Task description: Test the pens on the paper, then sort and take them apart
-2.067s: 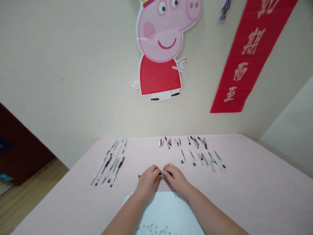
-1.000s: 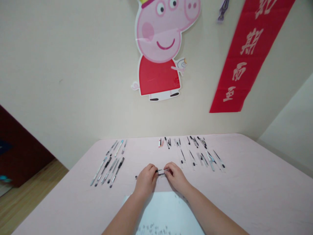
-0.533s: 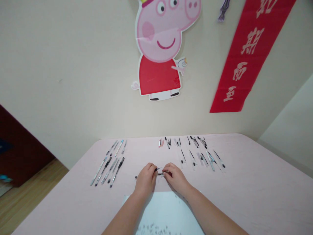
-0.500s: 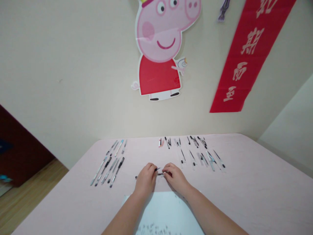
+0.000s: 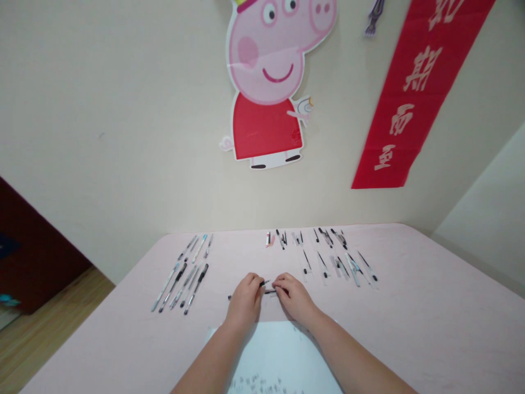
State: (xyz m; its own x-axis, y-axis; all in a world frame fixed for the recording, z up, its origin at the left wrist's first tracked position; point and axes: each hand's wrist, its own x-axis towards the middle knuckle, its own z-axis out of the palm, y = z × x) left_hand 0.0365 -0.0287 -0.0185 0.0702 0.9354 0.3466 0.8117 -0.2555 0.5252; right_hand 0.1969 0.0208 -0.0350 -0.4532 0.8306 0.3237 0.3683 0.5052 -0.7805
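My left hand point(image 5: 245, 300) is closed around a pen point(image 5: 265, 283), whose dark tip pokes out past the fingers toward the right. My right hand point(image 5: 293, 294) faces it, a small gap away, with thumb and fingertips pinched together; whatever is between them is hidden. Below the tip, a thin dark rod point(image 5: 270, 291) spans the gap between the hands, its ends covered by the fingers. A black end piece point(image 5: 230, 297) shows at the left of my left hand, and I cannot tell what it belongs to.
Several whole pens point(image 5: 177, 287) lie in two rows at the left of the pink-covered table point(image 5: 102, 339). Several taken-apart pens point(image 5: 324, 266) lie in rows at the right. A printed white sheet point(image 5: 283, 350) lies under my forearms. The wall point(image 5: 164, 164) stands behind.
My right fingertips have closed up slightly; a small shiny piece that showed at them before is out of sight. My left hand has barely moved, and the laid-out pens are unchanged.
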